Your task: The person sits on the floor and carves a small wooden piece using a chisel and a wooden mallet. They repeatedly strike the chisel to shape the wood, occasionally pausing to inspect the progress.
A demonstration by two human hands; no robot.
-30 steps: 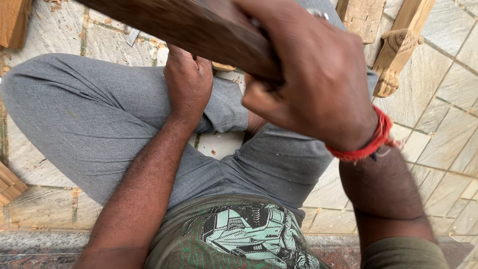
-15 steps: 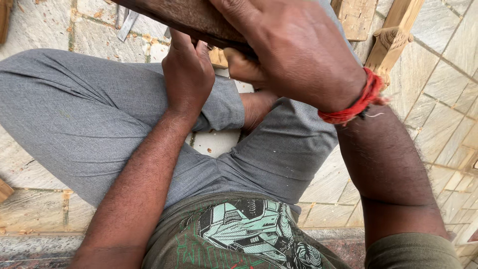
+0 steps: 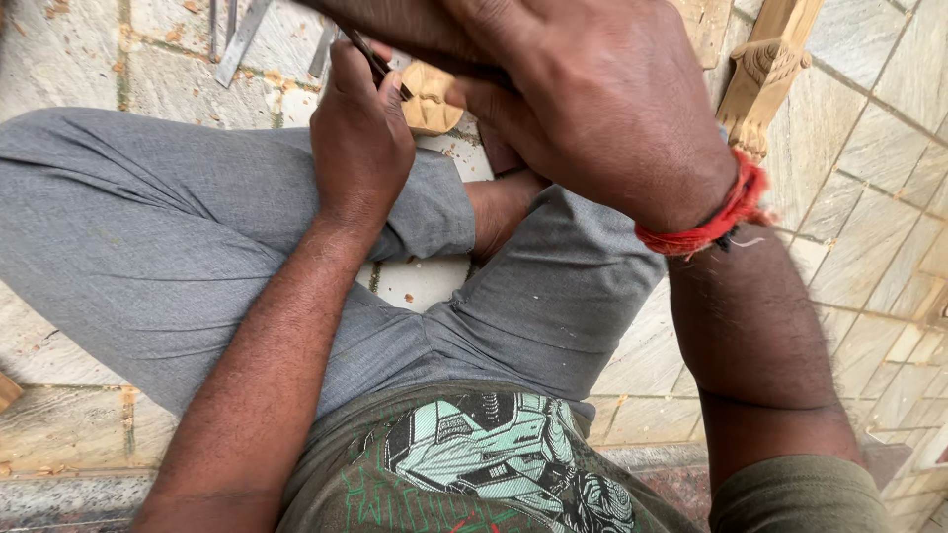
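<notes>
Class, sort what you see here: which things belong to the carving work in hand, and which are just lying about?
In use:
left hand gripping a thin dark tool
small pale carved wood piece under the tool
right hand raised above, grip hidden

Lying about:
metal chisels on the stone floor
carved wooden post at the right

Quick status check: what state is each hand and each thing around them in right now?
Left hand: closed on a thin metal tool, tip at the small wood piece.
Right hand: gripping a dark wooden handle.
Metal tools: lying loose on the tile floor.
Carved wooden post: untouched.
</notes>
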